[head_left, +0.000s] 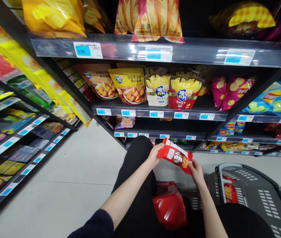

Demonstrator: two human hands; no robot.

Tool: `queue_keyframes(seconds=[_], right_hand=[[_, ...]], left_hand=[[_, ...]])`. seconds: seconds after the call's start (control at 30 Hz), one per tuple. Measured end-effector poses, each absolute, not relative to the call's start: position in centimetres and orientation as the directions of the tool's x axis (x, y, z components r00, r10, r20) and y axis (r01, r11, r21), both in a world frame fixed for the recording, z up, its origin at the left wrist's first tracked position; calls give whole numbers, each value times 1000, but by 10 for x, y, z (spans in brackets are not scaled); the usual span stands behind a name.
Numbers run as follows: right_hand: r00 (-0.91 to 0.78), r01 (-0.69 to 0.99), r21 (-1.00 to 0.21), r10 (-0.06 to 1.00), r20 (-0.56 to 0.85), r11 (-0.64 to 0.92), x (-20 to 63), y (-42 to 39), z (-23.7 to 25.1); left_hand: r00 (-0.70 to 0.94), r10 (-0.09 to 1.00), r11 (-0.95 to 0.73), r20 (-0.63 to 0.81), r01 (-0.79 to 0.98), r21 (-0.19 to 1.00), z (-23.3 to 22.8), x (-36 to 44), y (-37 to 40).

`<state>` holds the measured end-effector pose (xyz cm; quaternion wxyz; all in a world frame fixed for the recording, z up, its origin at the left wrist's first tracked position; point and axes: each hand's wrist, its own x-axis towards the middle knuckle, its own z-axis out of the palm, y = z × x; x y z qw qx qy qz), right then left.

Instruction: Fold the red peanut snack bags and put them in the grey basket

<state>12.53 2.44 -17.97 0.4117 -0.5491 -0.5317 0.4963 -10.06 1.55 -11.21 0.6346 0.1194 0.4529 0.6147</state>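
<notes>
Holding a small red snack bag point(176, 156), the person sits or squats in front of a store shelf point(165, 131). The left hand point(154, 156) is closed on the bag's end at nine o'clock. The right hand point(196, 172) pinches its other end, at four o'clock. The bag is up in the air, tilted, with white letters and a food picture on it.

Count the clock from the bag. At four o'clock is a gray basket point(253, 195) full of little holes, with a red packet point(230, 193) inside. At six o'clock is a shiny red thing point(170, 208); it is hard to tell what. On the shelf, a red pouch point(183, 94) stands at twelve o'clock and a yellow pouch point(128, 87) at eleven. Blue chip bags point(266, 96) are at two o'clock. Yellow packs point(34, 66) hang at ten.
</notes>
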Motion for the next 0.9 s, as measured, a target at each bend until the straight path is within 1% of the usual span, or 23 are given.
queue_keyframes(seconds=[0.07,0.1,0.17,0.23,0.27,0.33,0.4,0.47,0.53,0.6,0.67,0.73,0.83,0.9], right_hand=[[-74,104,-987,989,-128,-120,125,24,-174],[-64,31,-990,988,-142,-140,125,23,-169],[-45,-195,-961,981,-190,-195,122,22,-156],[-60,-424,-871,968,-245,-247,119,21,-142],[-75,-491,-831,963,-258,-261,118,20,-136],[-84,-514,-820,966,-243,-251,117,19,-125],[-75,-465,-862,979,-192,-205,119,18,-117],[-63,-358,-924,991,-121,-136,123,18,-112],[-45,-193,-979,997,-58,-66,128,18,-110],[-15,-4,-1000,1000,-12,-12,133,21,-112],[14,159,-987,999,31,29,137,23,-117],[31,276,-959,997,77,66,141,25,-121],[74,399,-911,986,147,106,142,26,-124],[117,446,-888,977,180,110,140,25,-122]], left_hand=[[-178,883,190,-434,-710,678,-112,-102,16],[-174,884,181,-434,-729,660,-112,-103,17],[-155,887,175,-434,-758,628,-111,-102,17],[-131,890,165,-437,-801,576,-110,-101,18],[-118,889,161,-443,-825,542,-110,-101,18],[-81,883,167,-462,-865,472,-110,-100,18],[-44,880,184,-472,-886,426,-111,-101,18],[-17,885,194,-465,-895,403,-112,-103,17],[-3,893,192,-451,-902,387,-113,-104,17],[10,901,192,-434,-906,377,-114,-105,18],[28,910,196,-414,-908,370,-114,-105,18],[39,922,195,-385,-907,374,-116,-105,18],[43,937,186,-348,-901,391,-119,-104,19],[54,937,195,-344,-900,389,-121,-105,20]])
